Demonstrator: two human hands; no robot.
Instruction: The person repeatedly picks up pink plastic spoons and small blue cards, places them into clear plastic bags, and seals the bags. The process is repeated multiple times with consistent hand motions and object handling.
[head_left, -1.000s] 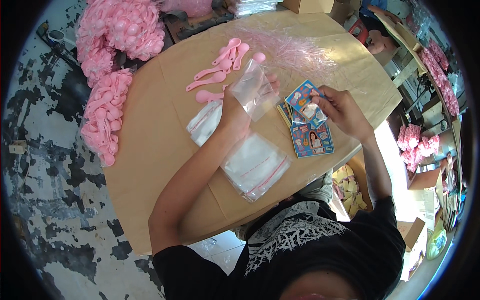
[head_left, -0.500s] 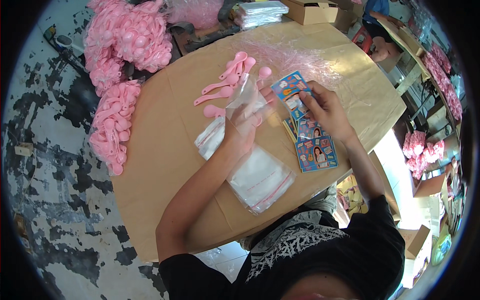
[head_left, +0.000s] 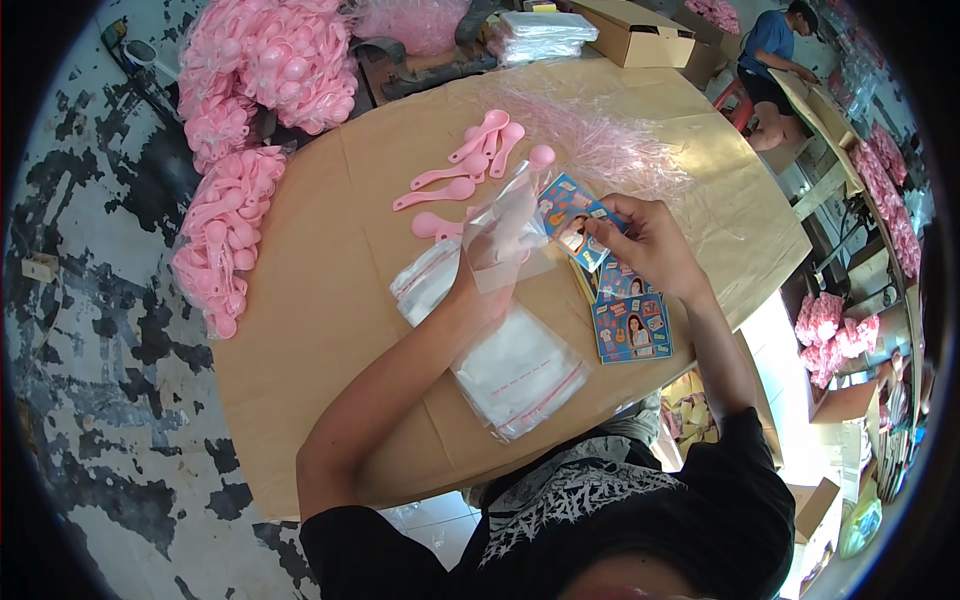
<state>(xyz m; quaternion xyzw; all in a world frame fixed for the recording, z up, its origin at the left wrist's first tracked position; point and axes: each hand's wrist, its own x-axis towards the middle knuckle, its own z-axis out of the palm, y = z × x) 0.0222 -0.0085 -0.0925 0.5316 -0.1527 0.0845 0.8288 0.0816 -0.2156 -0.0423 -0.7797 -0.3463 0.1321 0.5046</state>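
My left hand is closed on a clear plastic bag, which covers part of its fingers. My right hand pinches a blue printed card right beside the bag's edge. Whether the card's near corner is inside the bag I cannot tell. Below that hand lies a pile of similar cards. Under my left wrist rests a stack of clear bags with a pinkish strip along the end. Several pink plastic spoons lie loose beyond my left hand.
Brown paper covers the rounded table. Shredded pink plastic strips are heaped at its far side. Big bags of pink spoons stand along the left edge. Packed clear bags and a cardboard box sit at the back. Another person works far right.
My right hand has brought the card slightly lower and closer against the bag. My left hand still holds the bag. The whole view has shifted a little.
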